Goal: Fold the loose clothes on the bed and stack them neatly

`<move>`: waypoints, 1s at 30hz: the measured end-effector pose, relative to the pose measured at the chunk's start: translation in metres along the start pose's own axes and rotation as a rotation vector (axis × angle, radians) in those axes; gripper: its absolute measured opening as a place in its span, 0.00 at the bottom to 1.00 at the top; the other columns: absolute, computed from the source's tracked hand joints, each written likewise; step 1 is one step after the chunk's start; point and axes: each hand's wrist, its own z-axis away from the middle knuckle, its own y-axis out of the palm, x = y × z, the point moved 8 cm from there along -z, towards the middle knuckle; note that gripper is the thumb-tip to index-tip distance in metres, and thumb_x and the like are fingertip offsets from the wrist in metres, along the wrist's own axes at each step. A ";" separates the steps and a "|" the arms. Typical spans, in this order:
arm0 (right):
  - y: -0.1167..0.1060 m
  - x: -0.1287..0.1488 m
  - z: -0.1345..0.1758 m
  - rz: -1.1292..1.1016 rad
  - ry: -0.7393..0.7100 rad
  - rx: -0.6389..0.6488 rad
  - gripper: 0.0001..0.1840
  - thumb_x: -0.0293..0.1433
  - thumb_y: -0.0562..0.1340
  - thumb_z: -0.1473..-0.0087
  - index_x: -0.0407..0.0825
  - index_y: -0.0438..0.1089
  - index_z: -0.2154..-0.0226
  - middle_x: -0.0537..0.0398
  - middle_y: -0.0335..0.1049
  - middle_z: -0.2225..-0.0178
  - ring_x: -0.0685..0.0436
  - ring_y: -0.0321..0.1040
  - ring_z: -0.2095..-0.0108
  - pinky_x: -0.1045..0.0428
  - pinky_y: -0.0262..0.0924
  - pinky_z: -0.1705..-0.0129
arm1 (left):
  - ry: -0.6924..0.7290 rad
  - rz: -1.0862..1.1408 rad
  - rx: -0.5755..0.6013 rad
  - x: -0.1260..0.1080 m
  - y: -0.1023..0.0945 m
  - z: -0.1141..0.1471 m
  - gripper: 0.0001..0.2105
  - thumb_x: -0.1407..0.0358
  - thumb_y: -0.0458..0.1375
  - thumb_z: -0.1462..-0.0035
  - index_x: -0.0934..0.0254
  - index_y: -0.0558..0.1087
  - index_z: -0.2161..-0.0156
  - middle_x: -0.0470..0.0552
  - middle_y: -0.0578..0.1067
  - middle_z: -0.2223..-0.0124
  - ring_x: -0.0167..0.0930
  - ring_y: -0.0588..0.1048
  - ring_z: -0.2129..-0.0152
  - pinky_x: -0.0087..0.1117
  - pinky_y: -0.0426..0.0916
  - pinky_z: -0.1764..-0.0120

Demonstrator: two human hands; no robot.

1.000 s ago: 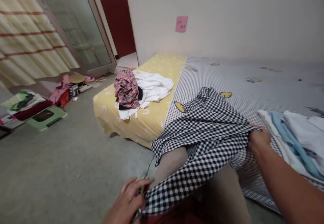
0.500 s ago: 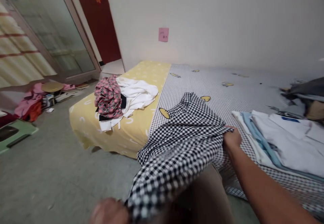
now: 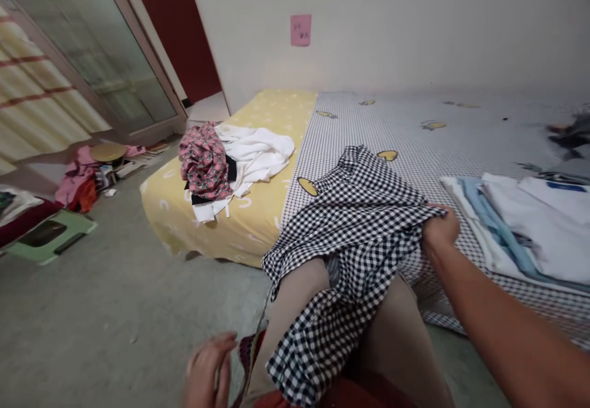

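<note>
A black-and-white checked garment (image 3: 364, 217) lies rumpled across the bed's near edge, with its lower part draped over my legs (image 3: 299, 291). I cannot tell from its folds what kind of garment it is. My right hand (image 3: 442, 228) is closed on its right edge and pulls the cloth into a taut fold. Down at the bottom, my left hand (image 3: 209, 368) is open and holds nothing, its fingers loosely extended. It is left of my legs, apart from the cloth.
On the yellow sheet (image 3: 244, 223) sit a pink floral garment (image 3: 205, 162) and a white garment (image 3: 265, 153), heaped together. Folded white and blue clothes (image 3: 530, 223) lie to the right. A green stool (image 3: 69, 236) stands on the floor at left.
My left hand has let go of the checked garment, whose near end has dropped onto my legs. My right hand keeps its hold. The view has tilted down somewhat.
</note>
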 end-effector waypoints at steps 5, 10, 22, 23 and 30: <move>0.000 0.003 -0.001 0.011 -0.032 0.012 0.11 0.36 0.62 0.37 0.46 0.74 0.57 0.53 0.75 0.58 0.43 0.72 0.57 0.41 0.66 0.50 | 0.242 -0.038 0.021 -0.074 0.033 -0.041 0.17 0.50 0.53 0.35 0.57 0.73 0.50 0.53 0.80 0.49 0.36 0.78 0.53 0.39 0.70 0.52; -0.002 0.004 -0.001 0.054 -0.031 0.020 0.10 0.30 0.60 0.39 0.48 0.75 0.57 0.53 0.75 0.58 0.43 0.70 0.57 0.44 0.63 0.50 | -0.034 0.033 0.147 -0.074 0.058 -0.058 0.21 0.42 0.55 0.41 0.57 0.76 0.61 0.56 0.77 0.48 0.43 0.75 0.54 0.46 0.68 0.53; -0.006 0.013 0.008 0.096 0.005 0.000 0.17 0.28 0.57 0.51 0.50 0.78 0.61 0.50 0.75 0.64 0.40 0.68 0.63 0.46 0.60 0.57 | -0.369 0.344 0.023 -0.036 0.049 -0.055 0.10 0.66 0.53 0.34 0.60 0.67 0.69 0.44 0.76 0.68 0.28 0.74 0.70 0.31 0.67 0.62; -0.007 0.014 0.009 0.103 0.010 0.001 0.16 0.27 0.57 0.51 0.50 0.78 0.62 0.50 0.75 0.65 0.40 0.67 0.64 0.46 0.60 0.57 | -0.539 0.397 0.004 -0.019 0.056 -0.051 0.12 0.63 0.52 0.34 0.60 0.64 0.71 0.44 0.74 0.71 0.28 0.73 0.72 0.30 0.67 0.66; -0.010 0.025 0.015 0.132 0.009 -0.002 0.15 0.26 0.57 0.51 0.49 0.78 0.63 0.50 0.74 0.66 0.41 0.65 0.67 0.46 0.58 0.58 | -0.656 0.526 0.090 0.015 0.121 -0.061 0.18 0.60 0.63 0.50 0.62 0.73 0.54 0.60 0.71 0.45 0.43 0.72 0.47 0.50 0.68 0.46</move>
